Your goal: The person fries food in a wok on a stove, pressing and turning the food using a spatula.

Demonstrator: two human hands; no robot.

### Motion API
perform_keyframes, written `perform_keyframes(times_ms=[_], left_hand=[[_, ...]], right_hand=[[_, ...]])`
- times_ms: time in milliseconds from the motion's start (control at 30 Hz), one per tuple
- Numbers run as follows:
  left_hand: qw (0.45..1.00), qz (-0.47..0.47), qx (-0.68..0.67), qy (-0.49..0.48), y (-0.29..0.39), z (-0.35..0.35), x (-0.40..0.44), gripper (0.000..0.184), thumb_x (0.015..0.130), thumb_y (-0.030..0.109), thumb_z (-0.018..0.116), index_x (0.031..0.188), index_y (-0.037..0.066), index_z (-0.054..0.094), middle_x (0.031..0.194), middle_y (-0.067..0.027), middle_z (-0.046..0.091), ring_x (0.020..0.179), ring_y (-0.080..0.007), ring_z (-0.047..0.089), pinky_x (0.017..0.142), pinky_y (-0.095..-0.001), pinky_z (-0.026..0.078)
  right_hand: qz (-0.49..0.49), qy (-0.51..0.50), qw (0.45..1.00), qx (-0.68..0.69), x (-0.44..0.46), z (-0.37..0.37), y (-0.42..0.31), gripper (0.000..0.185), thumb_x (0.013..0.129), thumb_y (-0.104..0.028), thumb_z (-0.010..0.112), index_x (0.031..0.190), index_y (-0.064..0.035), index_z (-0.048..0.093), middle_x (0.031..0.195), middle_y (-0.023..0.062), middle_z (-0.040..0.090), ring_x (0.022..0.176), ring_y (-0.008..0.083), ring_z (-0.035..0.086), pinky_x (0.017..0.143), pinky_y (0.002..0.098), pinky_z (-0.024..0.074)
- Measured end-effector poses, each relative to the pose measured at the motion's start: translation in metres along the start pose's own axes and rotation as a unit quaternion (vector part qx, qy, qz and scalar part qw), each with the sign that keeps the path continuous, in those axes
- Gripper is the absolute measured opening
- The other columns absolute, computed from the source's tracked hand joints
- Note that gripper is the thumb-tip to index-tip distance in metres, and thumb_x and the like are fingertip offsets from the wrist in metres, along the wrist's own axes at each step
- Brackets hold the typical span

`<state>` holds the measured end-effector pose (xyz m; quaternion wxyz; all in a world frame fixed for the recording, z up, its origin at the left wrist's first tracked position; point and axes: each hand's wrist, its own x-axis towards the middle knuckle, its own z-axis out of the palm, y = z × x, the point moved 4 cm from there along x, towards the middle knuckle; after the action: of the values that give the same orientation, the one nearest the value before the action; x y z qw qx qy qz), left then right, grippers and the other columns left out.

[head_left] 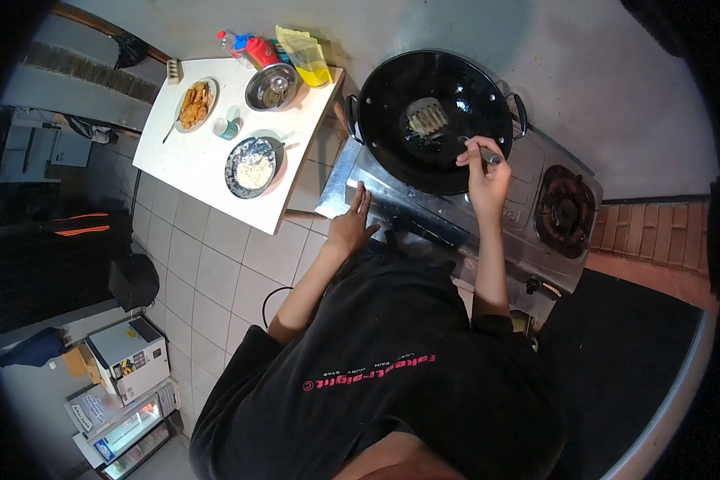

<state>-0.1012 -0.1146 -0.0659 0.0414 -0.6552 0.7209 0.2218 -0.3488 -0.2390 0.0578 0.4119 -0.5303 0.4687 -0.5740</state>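
Observation:
My right hand [488, 180] is closed around the handle of a slotted spatula [426, 118]. The spatula's head is down inside a large black wok [392, 164] with two side handles, and the wok's bottom shines as if oily. Underneath the wok is a metal gas stove [456, 212]; the burner below it is hidden. My left hand [350, 230] has its fingers stretched out at the stove's near left edge, holding nothing. Whether those fingers press on the metal, I cannot tell.
Left of the stove, a white table [192, 180] bears a plate of fried food [196, 104], a bowl of white batter [254, 166], a steel bowl [273, 87], a cup [225, 128], bottles [260, 51] and a yellow bag [304, 56]. A bare second burner [566, 210] sits right.

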Motion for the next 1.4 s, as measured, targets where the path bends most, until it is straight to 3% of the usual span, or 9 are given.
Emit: perform_keyframes(times_ms=[167,500,600,667,767,1100,1167,1333,1400], left_hand=[[0.998,-0.022,-0.015,-0.063,0.004,-0.012,0.000,0.090,0.091,0.049,0.064,0.157,0.005,0.022,0.167,-0.0139,0.001,0.103,-0.0431,0.067,0.082,-0.0479,0.058],[0.999,-0.015,-0.024,-0.026,-0.004,-0.004,-0.001,0.090,0.090,0.049,0.065,0.158,0.007,0.022,0.168,-0.0104,0.002,0.099,-0.0398,0.070,0.082,-0.0457,0.058],[0.999,0.010,-0.049,-0.004,-0.007,-0.007,-0.001,0.088,0.091,0.049,0.064,0.158,0.008,0.023,0.168,-0.0091,0.002,0.103,-0.0412,0.068,0.085,-0.0466,0.057],[0.994,-0.008,-0.081,-0.071,-0.006,-0.020,-0.002,0.083,0.094,0.048,0.061,0.157,0.009,0.024,0.168,-0.0080,0.004,0.121,-0.0452,0.057,0.098,-0.0503,0.051],[0.997,0.045,-0.064,-0.012,-0.021,0.003,0.004,0.085,0.092,0.049,0.062,0.158,0.011,0.023,0.168,-0.0070,0.002,0.108,-0.0420,0.066,0.090,-0.0489,0.055],[0.997,-0.020,-0.038,-0.071,-0.005,-0.009,0.002,0.086,0.093,0.050,0.061,0.158,0.009,0.022,0.168,-0.0099,0.000,0.108,-0.0402,0.067,0.087,-0.0478,0.056],[0.999,0.009,-0.038,-0.023,-0.009,-0.001,0.002,0.086,0.093,0.049,0.062,0.158,0.010,0.022,0.168,-0.0097,0.000,0.107,-0.0398,0.067,0.086,-0.0479,0.057],[0.997,-0.016,-0.059,-0.057,-0.001,-0.015,-0.002,0.085,0.092,0.047,0.063,0.157,0.008,0.024,0.168,-0.0105,0.001,0.105,-0.0398,0.068,0.085,-0.0479,0.057],[0.993,-0.026,-0.080,-0.078,0.000,-0.018,-0.003,0.086,0.095,0.049,0.059,0.158,0.008,0.019,0.168,-0.0080,-0.001,0.115,-0.0438,0.062,0.090,-0.0500,0.055]], right_hand=[[0.018,-0.001,0.999,-0.031,-0.005,-0.004,0.002,0.014,0.099,-0.013,0.063,0.097,0.0002,0.067,0.076,0.0028,0.067,0.072,0.0079,0.065,0.066,0.0216,0.0495],[-0.003,-0.032,0.992,-0.124,-0.003,-0.001,0.004,0.011,0.096,-0.011,0.066,0.097,-0.0003,0.067,0.075,0.0046,0.067,0.069,0.0083,0.065,0.062,0.0237,0.0499],[-0.002,-0.014,0.992,-0.128,0.000,-0.006,0.000,0.010,0.095,-0.010,0.066,0.097,-0.0003,0.067,0.074,0.0044,0.067,0.069,0.0081,0.064,0.060,0.0236,0.0494],[-0.010,0.004,0.994,-0.107,0.002,-0.015,-0.001,0.011,0.095,-0.010,0.067,0.098,-0.0001,0.067,0.074,0.0039,0.067,0.069,0.0074,0.063,0.060,0.0230,0.0483],[-0.027,0.045,0.991,-0.121,0.005,-0.025,-0.010,0.011,0.096,-0.011,0.066,0.098,0.0000,0.066,0.072,0.0033,0.067,0.067,0.0067,0.062,0.060,0.0223,0.0473],[-0.103,0.031,0.954,-0.279,0.012,-0.031,-0.043,0.008,0.092,-0.008,0.064,0.098,-0.0035,0.065,0.088,0.0114,0.063,0.081,0.0267,0.065,0.074,0.0322,0.0496],[-0.128,0.025,0.951,-0.282,0.014,-0.027,-0.042,0.008,0.092,-0.007,0.064,0.099,-0.0034,0.065,0.088,0.0118,0.063,0.080,0.0269,0.064,0.073,0.0326,0.0494],[-0.104,0.002,0.949,-0.297,0.010,-0.020,-0.039,0.008,0.092,-0.005,0.063,0.100,-0.0033,0.065,0.087,0.0130,0.059,0.079,0.0276,0.063,0.072,0.0347,0.0487],[-0.123,-0.012,0.951,-0.284,0.009,-0.018,-0.035,0.008,0.092,-0.004,0.063,0.100,-0.0034,0.065,0.087,0.0131,0.057,0.078,0.0281,0.062,0.071,0.0355,0.0482]])
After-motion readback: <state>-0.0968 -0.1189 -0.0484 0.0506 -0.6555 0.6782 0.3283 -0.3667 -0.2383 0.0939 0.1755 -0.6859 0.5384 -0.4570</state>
